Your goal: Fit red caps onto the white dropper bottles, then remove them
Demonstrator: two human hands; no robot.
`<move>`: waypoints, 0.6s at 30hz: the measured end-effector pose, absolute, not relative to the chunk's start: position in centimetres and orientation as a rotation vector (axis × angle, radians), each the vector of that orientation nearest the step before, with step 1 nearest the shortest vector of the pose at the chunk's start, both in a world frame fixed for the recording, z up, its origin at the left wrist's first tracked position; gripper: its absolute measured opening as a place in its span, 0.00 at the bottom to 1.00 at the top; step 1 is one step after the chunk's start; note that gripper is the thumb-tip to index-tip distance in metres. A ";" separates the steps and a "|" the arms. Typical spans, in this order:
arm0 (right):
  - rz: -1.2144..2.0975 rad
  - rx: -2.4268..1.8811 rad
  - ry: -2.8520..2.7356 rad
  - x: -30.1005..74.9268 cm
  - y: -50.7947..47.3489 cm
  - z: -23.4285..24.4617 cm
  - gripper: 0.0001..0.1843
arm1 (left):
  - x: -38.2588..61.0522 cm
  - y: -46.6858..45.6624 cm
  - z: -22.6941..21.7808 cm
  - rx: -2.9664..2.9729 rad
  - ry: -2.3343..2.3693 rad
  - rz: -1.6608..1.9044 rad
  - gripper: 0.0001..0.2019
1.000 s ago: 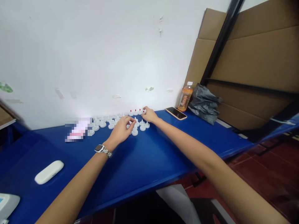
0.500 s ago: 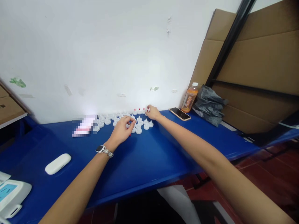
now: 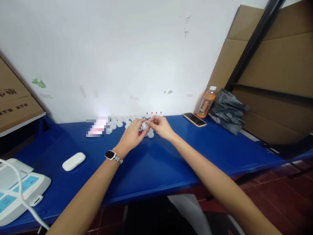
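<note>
My left hand [image 3: 133, 133] and my right hand [image 3: 160, 126] meet over the blue table, closed on one white nozzle cap [image 3: 144, 125] between their fingertips. A small red piece [image 3: 140, 133] shows just under the left fingers; whether it is held cannot be made out. Close in front of the hands lies a loose white cap [image 3: 151, 134]. Behind them, along the wall, several white caps with red tips [image 3: 152, 114] stand upright in a row. More white caps without red tips [image 3: 119, 124] spread out to the left, partly hidden by my left hand.
A phone [image 3: 195, 119], an orange drink bottle [image 3: 206, 102] and a dark plastic bag [image 3: 228, 111] are at the right. Left on the blue table [image 3: 156, 169] lie a white case [image 3: 74, 161], a power strip [image 3: 26, 189] with its cable and a blurred pink-white item [image 3: 97, 127].
My right hand has come away from the red-tipped row, back and left to my left hand. Both now hold a white cap together. The row shows a further red tip; the view has shifted left.
</note>
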State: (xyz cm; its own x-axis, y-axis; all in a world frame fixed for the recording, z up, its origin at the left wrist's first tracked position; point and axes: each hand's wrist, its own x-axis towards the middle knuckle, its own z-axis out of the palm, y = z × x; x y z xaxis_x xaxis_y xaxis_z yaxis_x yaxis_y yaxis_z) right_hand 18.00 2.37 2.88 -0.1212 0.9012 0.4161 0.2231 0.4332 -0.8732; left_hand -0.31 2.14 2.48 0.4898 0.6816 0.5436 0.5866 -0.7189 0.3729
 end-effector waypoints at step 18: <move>0.427 -1.335 -1.814 16.8 0.4 2.9 0.23 | -0.1 0.8 3.1 2.914 1.177 0.906 0.15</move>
